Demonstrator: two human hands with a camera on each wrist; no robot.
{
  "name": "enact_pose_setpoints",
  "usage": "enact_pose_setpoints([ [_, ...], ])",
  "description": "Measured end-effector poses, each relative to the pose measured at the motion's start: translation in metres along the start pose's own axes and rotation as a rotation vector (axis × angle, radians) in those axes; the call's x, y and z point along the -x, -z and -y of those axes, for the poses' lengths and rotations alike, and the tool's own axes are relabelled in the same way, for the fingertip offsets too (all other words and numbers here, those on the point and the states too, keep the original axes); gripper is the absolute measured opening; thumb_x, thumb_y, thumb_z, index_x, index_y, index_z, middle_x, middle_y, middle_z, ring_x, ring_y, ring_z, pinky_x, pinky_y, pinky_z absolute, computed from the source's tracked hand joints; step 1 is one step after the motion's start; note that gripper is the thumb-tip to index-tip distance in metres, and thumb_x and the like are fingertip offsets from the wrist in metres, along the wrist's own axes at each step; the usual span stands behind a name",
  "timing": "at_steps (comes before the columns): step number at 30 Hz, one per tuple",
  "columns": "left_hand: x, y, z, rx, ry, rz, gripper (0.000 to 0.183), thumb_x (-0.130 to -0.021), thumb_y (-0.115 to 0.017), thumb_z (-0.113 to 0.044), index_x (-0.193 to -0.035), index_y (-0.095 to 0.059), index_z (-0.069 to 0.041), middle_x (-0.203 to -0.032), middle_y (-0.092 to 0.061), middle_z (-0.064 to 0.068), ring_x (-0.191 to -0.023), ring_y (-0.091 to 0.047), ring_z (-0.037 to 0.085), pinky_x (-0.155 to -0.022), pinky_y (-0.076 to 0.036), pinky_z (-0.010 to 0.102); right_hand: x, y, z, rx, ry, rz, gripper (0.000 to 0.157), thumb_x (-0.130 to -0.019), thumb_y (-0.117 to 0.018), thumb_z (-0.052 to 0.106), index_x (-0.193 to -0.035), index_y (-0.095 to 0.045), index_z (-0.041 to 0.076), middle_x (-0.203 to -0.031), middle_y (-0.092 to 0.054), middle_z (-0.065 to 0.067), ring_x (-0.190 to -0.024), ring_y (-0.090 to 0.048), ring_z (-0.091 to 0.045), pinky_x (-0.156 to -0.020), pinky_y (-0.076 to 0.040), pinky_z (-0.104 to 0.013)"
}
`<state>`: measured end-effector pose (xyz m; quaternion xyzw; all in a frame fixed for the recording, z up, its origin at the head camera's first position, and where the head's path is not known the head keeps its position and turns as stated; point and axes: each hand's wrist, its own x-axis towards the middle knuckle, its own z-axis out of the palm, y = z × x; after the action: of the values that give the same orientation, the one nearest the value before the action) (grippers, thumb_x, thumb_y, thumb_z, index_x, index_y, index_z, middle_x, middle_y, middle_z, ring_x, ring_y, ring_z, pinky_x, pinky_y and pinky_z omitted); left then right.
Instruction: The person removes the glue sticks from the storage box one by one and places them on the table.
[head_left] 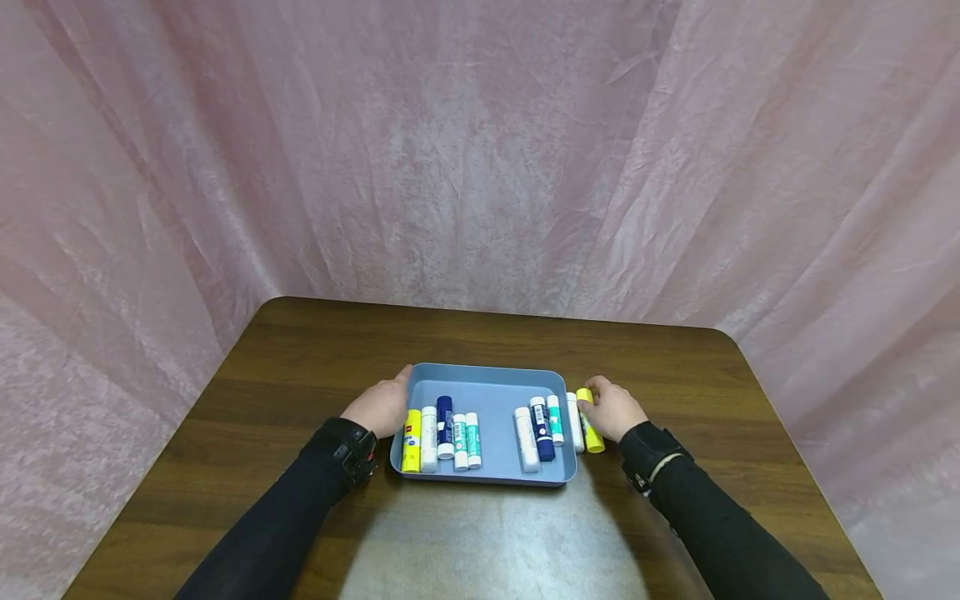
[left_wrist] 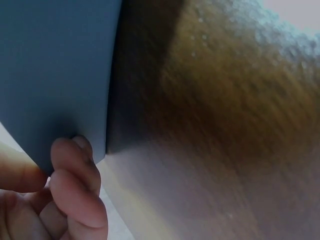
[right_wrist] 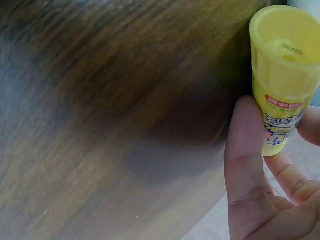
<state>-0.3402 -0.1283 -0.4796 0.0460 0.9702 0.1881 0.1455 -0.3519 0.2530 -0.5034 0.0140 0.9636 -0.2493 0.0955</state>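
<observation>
The right hand pinches a yellow glue stick, thumb and fingers on opposite sides, seemingly to keep its slim barrel from rolling; it lies on the table beyond the tray's right edge. The left hand, fingers curled, grips the tray by its left edge towards the far corner, probably to steady it. Just outside the tray's right edge, a white stick lies between tray and yellow stick, leaving little room there. Inside, five sticks line the left edge and three sit near the right, with tray floor showing between them and along the far edge. Tabletop extends towards the table's far edge and right edge.
</observation>
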Motion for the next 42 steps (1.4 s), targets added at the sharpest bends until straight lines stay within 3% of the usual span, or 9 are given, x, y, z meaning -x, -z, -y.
enact_pose_setpoints([
  [3,-0.0003,-0.0003,0.0006,-0.005,-0.006,-0.003,0.058,-0.107,-0.038,-0.012,-0.161,-0.021,-0.001,-0.139,-0.063,0.02,-0.114,-0.064,0.023,-0.11,-0.048,0.051,0.0004,0.0002,0.0005,-0.003,-0.004,0.004,0.046,-0.101,-0.062,0.026,-0.137,-0.053,0.0,-0.124,-0.067,-0.024,-0.102,-0.065,-0.031,-0.087,-0.054,-0.046],
  [9,0.0001,0.0003,-0.0002,-0.002,-0.004,0.001,0.057,-0.107,-0.036,-0.012,-0.161,-0.021,-0.001,-0.143,-0.06,0.021,-0.126,-0.061,0.026,-0.112,-0.045,0.052,0.0001,0.0003,-0.0001,0.005,-0.002,0.0,0.047,-0.101,-0.061,0.027,-0.138,-0.053,-0.001,-0.125,-0.067,-0.025,-0.103,-0.065,-0.031,-0.087,-0.054,-0.047],
  [26,-0.0012,-0.0009,0.001,-0.01,-0.006,-0.003,0.058,-0.107,-0.037,-0.012,-0.161,-0.021,-0.001,-0.144,-0.06,0.021,-0.126,-0.061,0.027,-0.112,-0.045,0.052,0.0009,0.0,0.0033,0.041,0.009,-0.016,0.043,-0.102,-0.059,0.025,-0.137,-0.054,0.0,-0.123,-0.067,-0.025,-0.107,-0.065,-0.035,-0.092,-0.053,-0.053],
  [33,-0.0014,-0.0007,0.0006,-0.014,0.002,0.002,0.058,-0.107,-0.037,-0.012,-0.161,-0.021,-0.002,-0.137,-0.065,0.019,-0.116,-0.064,0.023,-0.11,-0.048,0.051,0.002,-0.0002,0.0027,0.033,0.017,-0.025,0.043,-0.101,-0.059,0.023,-0.136,-0.054,-0.001,-0.124,-0.067,-0.026,-0.108,-0.065,-0.036,-0.093,-0.053,-0.054],
  [42,-0.0016,-0.0013,0.001,-0.02,0.0,-0.005,0.058,-0.107,-0.038,-0.012,-0.162,-0.021,-0.002,-0.137,-0.065,0.019,-0.114,-0.064,0.023,-0.109,-0.049,0.05,0.0017,0.0003,0.0033,0.017,0.006,-0.017,0.045,-0.102,-0.058,0.025,-0.139,-0.052,0.0,-0.123,-0.067,-0.025,-0.103,-0.065,-0.032,-0.091,-0.054,-0.051],
])
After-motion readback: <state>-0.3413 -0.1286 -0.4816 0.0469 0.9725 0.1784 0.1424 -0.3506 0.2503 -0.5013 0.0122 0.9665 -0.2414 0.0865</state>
